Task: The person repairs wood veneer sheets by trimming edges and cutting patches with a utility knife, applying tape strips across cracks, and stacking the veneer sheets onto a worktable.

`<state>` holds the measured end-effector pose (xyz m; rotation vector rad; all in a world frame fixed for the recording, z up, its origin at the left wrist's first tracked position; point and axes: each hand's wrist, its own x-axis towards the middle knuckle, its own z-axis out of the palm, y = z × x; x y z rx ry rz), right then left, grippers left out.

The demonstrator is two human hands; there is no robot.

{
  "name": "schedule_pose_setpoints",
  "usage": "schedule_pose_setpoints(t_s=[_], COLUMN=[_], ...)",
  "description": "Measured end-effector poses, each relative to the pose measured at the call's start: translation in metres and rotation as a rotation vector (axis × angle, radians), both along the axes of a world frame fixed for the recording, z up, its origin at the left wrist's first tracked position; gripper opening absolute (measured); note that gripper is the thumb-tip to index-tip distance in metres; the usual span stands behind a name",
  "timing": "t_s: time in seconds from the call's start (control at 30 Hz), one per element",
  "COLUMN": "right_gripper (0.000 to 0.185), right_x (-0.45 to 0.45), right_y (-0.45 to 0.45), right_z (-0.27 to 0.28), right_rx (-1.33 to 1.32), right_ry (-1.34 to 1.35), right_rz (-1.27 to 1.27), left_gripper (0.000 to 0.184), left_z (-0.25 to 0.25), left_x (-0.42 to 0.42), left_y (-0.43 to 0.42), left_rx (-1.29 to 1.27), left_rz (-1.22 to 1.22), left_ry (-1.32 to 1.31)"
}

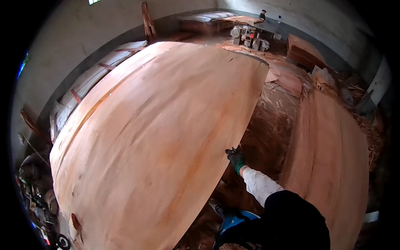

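A broad, pale-orange wood veneer sheet [162,125] fills the left and middle of the head view. My right hand [236,158], in a dark glove with a green cuff, is at the sheet's right edge. Its fingers close on that edge, with the thumb side uppermost. Long brown streaks run along the sheet, and a loose curled scrap [74,227] sits near its lower left. My left hand is out of sight. Below my white sleeve, something blue [237,221] shows beside my dark clothing.
A long veneer stack [323,150] lies to the right, across a floor strewn with scraps [271,121]. Machinery [250,37] and a person [262,15] are at the back. Another pile [304,52] stands far right; clutter [37,187] lines the left wall.
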<state>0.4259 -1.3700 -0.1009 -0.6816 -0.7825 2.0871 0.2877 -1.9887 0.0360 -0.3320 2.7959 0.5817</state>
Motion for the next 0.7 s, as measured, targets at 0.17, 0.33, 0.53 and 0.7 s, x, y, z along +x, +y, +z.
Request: schedule_pose_setpoints(t_s=[0.17, 0.33, 0.53, 0.7], right_gripper=[0.029, 0.029, 0.037, 0.032], right_x=[0.039, 0.066, 0.094, 0.122], right_y=[-0.088, -0.083, -0.091, -0.099], right_z=[0.034, -0.014, -0.061, -0.002], right_rx=[0.465, 0.354, 0.714, 0.18], right_ry=[-0.894, -0.923, -1.073, -0.75], right_rz=[-0.201, -0.065, 0.103, 0.178], left_gripper=[0.058, 0.059, 0.062, 0.063], left_z=[-0.032, -0.041, -0.034, -0.028], left_x=[-0.006, -0.01, 0.002, 0.034], left_y=[0.011, 0.024, 0.044, 0.046], left_rx=[0.022, 0.0, -0.06, -0.155], left_rz=[-0.043, -0.086, -0.093, -0.011], left_ry=[0.015, 0.03, 0.017, -0.046])
